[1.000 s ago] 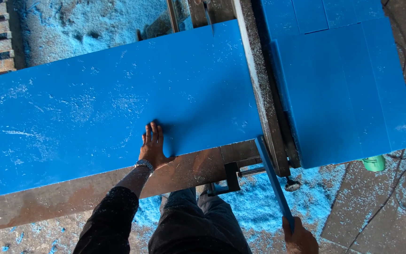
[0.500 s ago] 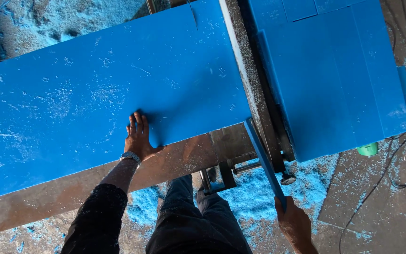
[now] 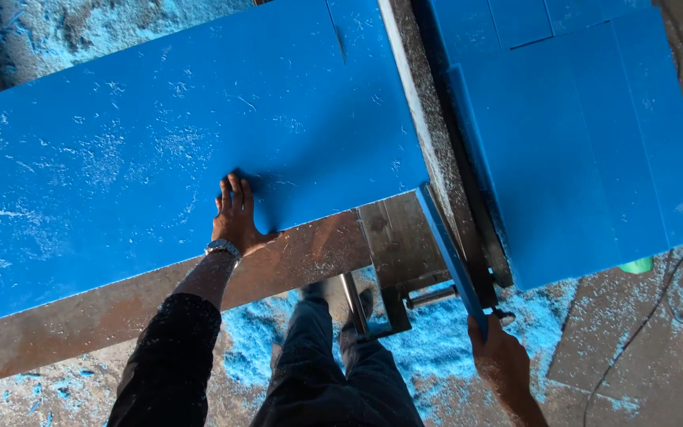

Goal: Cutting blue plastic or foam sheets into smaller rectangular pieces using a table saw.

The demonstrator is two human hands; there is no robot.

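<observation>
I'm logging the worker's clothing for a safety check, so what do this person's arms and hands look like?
Both hands are bare, no gloves. The left hand has a silver metal wristwatch at the wrist, above a long dark sleeve flecked with pale dust. The right hand shows no watch or ring; its forearm, as far as visible, is uncovered.

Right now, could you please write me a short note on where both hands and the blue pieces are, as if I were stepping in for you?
Left hand: flat, palm down, on the near edge of the big blue sheet, which lies across the metal saw table.
Right hand: gripping the near end of a narrow blue strip that runs along the right edge of the sheet.
Stack of cut blue panels lies to the right of the table.
Done: the strip looks separated from the sheet.
Left: the strip is still at the table, not on the stack. Blue shavings cover the floor.
</observation>
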